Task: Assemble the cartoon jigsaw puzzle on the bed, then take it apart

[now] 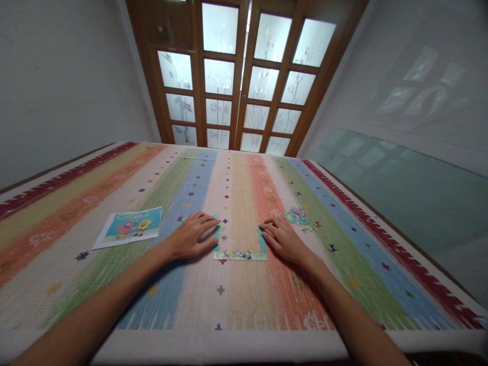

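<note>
The partly assembled puzzle border (240,255) lies flat on the worktop (198,305), centred between the two hands. It has three sides: a complete-looking near row, a left column and a right column. The far side is open, and the striped cloth (242,203) shows through the middle. The near row carries multicoloured print; both columns are mainly teal.

Left hand (195,235): positioned at the left column, palm down. The fingers (208,224) are bent and point right, with the thumb set apart on the near side. The index fingertip overlaps the upper part of the column; a little teal shows just beyond it on the far side. Whether the fingers pinch a piece or only rest on it cannot be told.

Right hand (282,238): positioned at the right column, palm down. The fingers point left, slightly bent, with their tips at the far end of the column. The near part of the column is uncovered. Whether these fingers grip a piece cannot be told either.

Loose puzzle pieces (299,217) lie in a heap just beyond and to the right of the right hand. A printed picture sheet (133,224) showing two cartoon figures lies to the left of the left hand, apart from it. Glazed wooden doors (219,76) stand beyond the far edge.
</note>
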